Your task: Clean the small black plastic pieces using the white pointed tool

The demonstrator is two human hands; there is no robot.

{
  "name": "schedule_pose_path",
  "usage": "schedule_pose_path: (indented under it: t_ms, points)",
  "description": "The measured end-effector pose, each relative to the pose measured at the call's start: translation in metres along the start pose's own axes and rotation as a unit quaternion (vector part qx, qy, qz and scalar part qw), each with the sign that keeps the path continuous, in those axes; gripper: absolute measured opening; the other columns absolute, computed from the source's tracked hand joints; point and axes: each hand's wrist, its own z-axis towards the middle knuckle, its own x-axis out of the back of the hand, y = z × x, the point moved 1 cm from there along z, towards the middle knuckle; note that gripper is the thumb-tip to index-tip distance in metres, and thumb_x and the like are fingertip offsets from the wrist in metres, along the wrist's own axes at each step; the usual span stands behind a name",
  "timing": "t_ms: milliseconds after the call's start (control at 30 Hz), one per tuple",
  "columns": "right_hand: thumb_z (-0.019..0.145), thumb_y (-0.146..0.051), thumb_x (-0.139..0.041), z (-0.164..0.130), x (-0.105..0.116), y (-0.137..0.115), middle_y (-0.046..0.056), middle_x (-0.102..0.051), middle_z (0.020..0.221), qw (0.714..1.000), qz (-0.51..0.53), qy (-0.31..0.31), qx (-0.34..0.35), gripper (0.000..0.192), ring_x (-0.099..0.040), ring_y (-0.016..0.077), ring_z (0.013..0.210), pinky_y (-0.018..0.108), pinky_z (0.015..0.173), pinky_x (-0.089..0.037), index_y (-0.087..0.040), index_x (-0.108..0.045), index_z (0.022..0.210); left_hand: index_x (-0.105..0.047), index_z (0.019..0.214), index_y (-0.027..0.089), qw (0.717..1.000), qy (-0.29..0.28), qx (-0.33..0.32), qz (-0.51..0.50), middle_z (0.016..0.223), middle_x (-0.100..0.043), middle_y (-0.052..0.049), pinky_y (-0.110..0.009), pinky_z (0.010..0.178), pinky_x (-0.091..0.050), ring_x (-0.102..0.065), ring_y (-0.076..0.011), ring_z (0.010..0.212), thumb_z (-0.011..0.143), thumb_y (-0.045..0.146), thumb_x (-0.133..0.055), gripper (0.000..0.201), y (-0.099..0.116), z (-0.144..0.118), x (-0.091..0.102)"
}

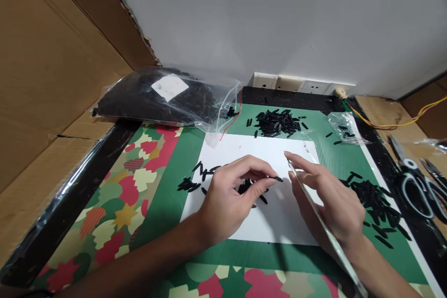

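Between the thumb and fingertips of my left hand (pixel 237 191) is a small black plastic-looking piece (pixel 278 179), its end pointing right. My right hand (pixel 328 195) is closed around a long, thin, light-coloured flat tool (pixel 323 226); its kind is unclear. The tool slants from the fingertips down to the lower right, apart from the black piece. Both hands are above a white sheet (pixel 275 219). More loose black pieces (pixel 263 199) lie on the sheet, partly hidden by my left hand, and a small group (pixel 188 184) lies to its left.
A large clear zip bag (pixel 195 98) full of black pieces lies at the back left. Black piles sit at the back (pixel 279 123) and right (pixel 373 200). A small clear bag (pixel 344 125), scissors (pixel 415 191), wall sockets (pixel 303 84) and a yellow cable (pixel 387 126) are around them.
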Motion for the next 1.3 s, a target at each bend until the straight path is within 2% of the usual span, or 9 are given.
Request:
schedule_pose_path:
  t_ms: [100, 200, 300, 400, 533, 700, 900, 1067, 1300]
  points:
    - [0.095, -0.006, -0.075, 0.000, 0.000, -0.001, 0.012, -0.084, 0.123, 0.990, 0.098, 0.033, -0.092, 0.019, -0.086, 0.0241, 0.092, 0.032, 0.075, -0.070, -0.022, -0.066, 0.098, -0.079, 0.098, 0.020, 0.999, 0.036, 0.016, -0.023, 0.094, -0.080, -0.007, -0.027, 0.078, -0.064, -0.077, -0.0190, 0.089, 0.097, 0.020, -0.080, 0.001, -0.001, 0.003, 0.001]
    - [0.096, -0.009, -0.077, 0.000, 0.003, -0.005, 0.010, -0.085, 0.117, 0.963, 0.200, 0.032, -0.179, 0.016, -0.085, 0.0262, 0.103, 0.034, 0.083, -0.071, -0.022, -0.068, 0.100, -0.080, 0.096, 0.020, 0.996, 0.072, 0.035, -0.051, 0.090, -0.080, -0.005, -0.025, 0.075, -0.065, -0.077, -0.0168, 0.081, 0.094, 0.018, -0.083, 0.004, -0.002, 0.005, 0.002]
    - [0.095, -0.009, -0.078, 0.002, 0.005, -0.006, 0.009, -0.087, 0.111, 0.941, 0.264, 0.016, -0.209, 0.015, -0.085, 0.0272, 0.104, 0.033, 0.081, -0.072, -0.021, -0.071, 0.099, -0.081, 0.095, 0.021, 0.992, 0.092, 0.045, -0.072, 0.089, -0.079, -0.004, -0.023, 0.071, -0.065, -0.075, -0.0141, 0.073, 0.092, 0.016, -0.084, 0.006, -0.003, 0.005, 0.003]
    - [0.094, -0.008, -0.080, 0.006, 0.008, -0.006, 0.008, -0.088, 0.105, 0.927, 0.299, 0.030, -0.223, 0.015, -0.086, 0.0270, 0.098, 0.031, 0.076, -0.072, -0.021, -0.072, 0.094, -0.082, 0.096, 0.021, 0.992, 0.100, 0.039, -0.071, 0.090, -0.080, -0.003, -0.022, 0.070, -0.066, -0.075, -0.0135, 0.072, 0.092, 0.014, -0.083, 0.009, -0.001, 0.004, 0.003]
    - [0.093, -0.008, -0.080, 0.010, 0.012, -0.005, 0.009, -0.088, 0.104, 0.923, 0.314, 0.032, -0.219, 0.016, -0.087, 0.0262, 0.087, 0.032, 0.071, -0.072, -0.021, -0.071, 0.094, -0.082, 0.095, 0.020, 0.992, 0.105, 0.035, -0.055, 0.090, -0.081, -0.005, -0.023, 0.069, -0.068, -0.075, -0.0149, 0.072, 0.090, 0.014, -0.085, 0.008, 0.002, 0.004, 0.001]
    - [0.093, -0.006, -0.079, 0.011, 0.015, -0.005, 0.007, -0.088, 0.107, 0.933, 0.307, -0.001, -0.189, 0.020, -0.087, 0.0275, 0.093, 0.036, 0.077, -0.074, -0.024, -0.072, 0.098, -0.081, 0.094, 0.020, 0.992, 0.112, 0.033, -0.041, 0.089, -0.081, -0.004, -0.024, 0.069, -0.069, -0.075, -0.0151, 0.071, 0.088, 0.014, -0.085, 0.009, 0.003, 0.005, 0.000]
    - [0.091, -0.002, -0.080, 0.009, 0.014, -0.007, 0.006, -0.087, 0.111, 0.933, 0.319, 0.003, -0.165, 0.024, -0.087, 0.0255, 0.095, 0.032, 0.077, -0.074, -0.023, -0.072, 0.101, -0.081, 0.096, 0.021, 0.992, 0.112, 0.013, -0.051, 0.091, -0.081, -0.002, -0.021, 0.074, -0.068, -0.078, -0.0140, 0.079, 0.089, 0.006, -0.082, 0.017, 0.005, 0.004, 0.001]
    - [0.089, 0.000, -0.081, 0.007, 0.013, -0.005, 0.005, -0.087, 0.110, 0.936, 0.316, 0.006, -0.153, 0.029, -0.087, 0.0273, 0.097, 0.034, 0.080, -0.074, -0.024, -0.073, 0.103, -0.081, 0.096, 0.021, 0.992, 0.109, 0.012, -0.055, 0.092, -0.081, -0.003, -0.022, 0.076, -0.069, -0.079, -0.0145, 0.081, 0.088, 0.006, -0.083, 0.017, 0.006, 0.003, 0.001]
    - [0.089, -0.001, -0.082, 0.007, 0.015, -0.003, 0.005, -0.087, 0.114, 0.942, 0.302, -0.004, -0.143, 0.028, -0.086, 0.0247, 0.098, 0.032, 0.081, -0.073, -0.023, -0.072, 0.103, -0.082, 0.098, 0.021, 0.994, 0.109, 0.011, -0.023, 0.094, -0.083, -0.002, -0.023, 0.076, -0.069, -0.079, -0.0150, 0.082, 0.089, 0.007, -0.084, 0.017, 0.004, 0.002, 0.000]
